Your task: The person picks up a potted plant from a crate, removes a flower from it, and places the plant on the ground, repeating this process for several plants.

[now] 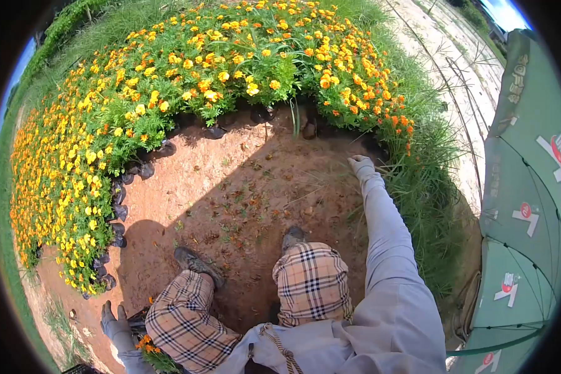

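Observation:
My right hand (360, 163), in a light glove, reaches out to the right end of the marigold bed. Its fingers are closed, and thin grass blades (321, 181) fan out from it over the soil. Close by stand orange marigolds (396, 121) and tall grass (427, 187). Low on the left, my left hand (113, 319), in a grey glove, has its fingers apart and holds nothing. It is beside my left knee, near a small clump of orange marigolds (149, 346) partly hidden by my leg.
Yellow and orange marigolds (93, 156) in black plastic bags (119, 213) curve around the bare soil (193, 181). Torn leaves and petals (243, 212) litter the shaded ground. A green umbrella (517, 187) stands at the right, with a pale sandy path (449, 81) behind it.

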Demonstrator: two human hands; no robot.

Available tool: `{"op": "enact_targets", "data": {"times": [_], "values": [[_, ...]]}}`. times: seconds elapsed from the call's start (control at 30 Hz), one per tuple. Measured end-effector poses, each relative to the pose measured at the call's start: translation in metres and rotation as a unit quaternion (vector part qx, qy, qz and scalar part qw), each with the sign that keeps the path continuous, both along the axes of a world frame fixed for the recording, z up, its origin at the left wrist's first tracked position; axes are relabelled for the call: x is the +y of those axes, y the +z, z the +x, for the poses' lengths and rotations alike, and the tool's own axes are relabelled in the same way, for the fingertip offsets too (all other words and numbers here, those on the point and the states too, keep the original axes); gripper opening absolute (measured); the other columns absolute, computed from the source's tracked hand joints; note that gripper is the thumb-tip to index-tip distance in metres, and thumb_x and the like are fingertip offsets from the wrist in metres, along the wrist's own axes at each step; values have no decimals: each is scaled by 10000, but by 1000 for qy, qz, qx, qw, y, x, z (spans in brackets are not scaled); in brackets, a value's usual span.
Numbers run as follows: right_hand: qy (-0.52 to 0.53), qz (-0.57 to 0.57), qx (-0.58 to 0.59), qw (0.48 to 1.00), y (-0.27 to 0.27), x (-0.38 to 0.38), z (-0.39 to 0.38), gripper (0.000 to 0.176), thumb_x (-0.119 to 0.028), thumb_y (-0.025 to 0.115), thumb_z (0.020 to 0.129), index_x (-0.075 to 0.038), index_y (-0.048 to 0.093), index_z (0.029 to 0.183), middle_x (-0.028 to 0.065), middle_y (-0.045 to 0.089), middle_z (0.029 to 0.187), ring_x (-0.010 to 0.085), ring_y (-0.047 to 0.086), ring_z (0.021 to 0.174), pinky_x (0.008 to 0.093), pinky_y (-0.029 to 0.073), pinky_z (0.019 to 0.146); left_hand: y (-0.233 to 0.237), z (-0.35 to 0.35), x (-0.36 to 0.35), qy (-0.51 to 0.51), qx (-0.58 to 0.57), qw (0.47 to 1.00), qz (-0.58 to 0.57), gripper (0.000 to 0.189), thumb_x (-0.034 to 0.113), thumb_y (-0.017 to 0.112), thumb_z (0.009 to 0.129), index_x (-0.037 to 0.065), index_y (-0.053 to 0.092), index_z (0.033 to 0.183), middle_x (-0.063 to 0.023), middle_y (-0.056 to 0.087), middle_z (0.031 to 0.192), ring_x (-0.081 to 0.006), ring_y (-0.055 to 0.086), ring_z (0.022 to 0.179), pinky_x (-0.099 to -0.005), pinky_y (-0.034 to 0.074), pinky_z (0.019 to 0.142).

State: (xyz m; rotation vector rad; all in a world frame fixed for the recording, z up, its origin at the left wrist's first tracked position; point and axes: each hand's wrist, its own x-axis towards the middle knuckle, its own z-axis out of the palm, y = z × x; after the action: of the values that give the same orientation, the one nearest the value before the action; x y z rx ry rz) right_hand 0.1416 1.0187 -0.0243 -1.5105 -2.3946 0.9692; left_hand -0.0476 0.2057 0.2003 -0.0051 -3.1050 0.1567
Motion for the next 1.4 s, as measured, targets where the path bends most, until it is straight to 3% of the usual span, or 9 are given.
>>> {"op": "enact_targets", "data": {"times": [0.2, 0.37, 0.6, 0.7, 0.93, 1.07, 1.13, 1.2, 1.4], "values": [[-41, -52, -60, 996, -49, 51, -40, 568, -379, 671, 758, -44, 539, 1197, 136, 581, 1160, 254, 547, 1083, 331, 413, 929, 28, -30, 306, -364, -50, 891, 266, 443, 158, 637, 778, 35, 527, 1190, -162, 525, 1202, -317, 485, 1102, -417, 365, 955], [-107, -41, -160, 980, -65, 84, -111, 790, -400, 735, 696, -68, 403, 1332, 173, 434, 1337, 271, 413, 1241, 339, 331, 1030, -26, -59, 313, -302, -348, 862, 213, 442, 150, 645, 765, 21, 534, 1173, -180, 551, 1146, -345, 505, 1074, -400, 391, 930], [-1, -16, 215, 977, -162, 154, -179, 708, -561, 468, 810, -182, 313, 1387, 59, 322, 1432, 298, 294, 1308, 440, 231, 1084, -56, -89, 308, -216, -389, 870, 213, 481, 151, 630, 780, 16, 502, 1224, -185, 560, 1144, -313, 528, 1071, -369, 405, 924], [38, 236, -120, 964, -111, 154, -205, 577, -518, 333, 885, -187, 375, 1356, 82, 328, 1426, 301, 305, 1301, 458, 241, 1072, -60, -95, 314, -199, -408, 866, 210, 482, 159, 621, 791, 18, 493, 1234, -182, 562, 1145, -308, 528, 1071, -374, 402, 928], [9, 147, -96, 984, -167, 165, -182, 556, -488, 337, 911, -162, 368, 1361, 68, 323, 1431, 275, 280, 1316, 428, 200, 1094, -58, -102, 326, -223, -409, 863, 194, 483, 141, 607, 790, -5, 486, 1234, -181, 567, 1144, -281, 541, 1063, -360, 414, 919], [-20, 391, -37, 920, -196, 136, -129, 468, -367, 437, 908, -125, 427, 1309, 103, 459, 1319, 283, 453, 1186, 446, 347, 1010, -55, -106, 327, -231, -408, 862, 195, 493, 148, 604, 793, -8, 478, 1243, -184, 559, 1153, -279, 538, 1069, -361, 409, 929], [-327, -181, 385, 844, -158, 108, -101, 418, -257, 575, 871, -75, 484, 1237, 86, 568, 1151, 222, 580, 973, 368, 508, 800, -53, -108, 329, -261, -395, 863, 176, 494, 153, 600, 797, -12, 475, 1245, -186, 558, 1155, -277, 534, 1079, -361, 405, 936], [-499, -211, 522, 659, -148, 112, -73, 391, -123, 667, 802, -31, 526, 1155, 63, 608, 1000, 155, 601, 773, 275, 524, 586, -58, -111, 324, -263, -397, 858, 194, 492, 178, 600, 808, -14, 476, 1244, -186, 558, 1154, -280, 531, 1083, -362, 405, 938], [-411, -103, 348, 836, -117, 179, -90, 373, -63, 657, 750, 15, 510, 1084, 108, 592, 964, 221, 608, 761, 317, 522, 616, -68, -117, 322, -264, -411, 854, 181, 520, 291, 597, 835, -12, 477, 1241, -192, 562, 1145, -296, 538, 1070, -369, 416, 922]]}}
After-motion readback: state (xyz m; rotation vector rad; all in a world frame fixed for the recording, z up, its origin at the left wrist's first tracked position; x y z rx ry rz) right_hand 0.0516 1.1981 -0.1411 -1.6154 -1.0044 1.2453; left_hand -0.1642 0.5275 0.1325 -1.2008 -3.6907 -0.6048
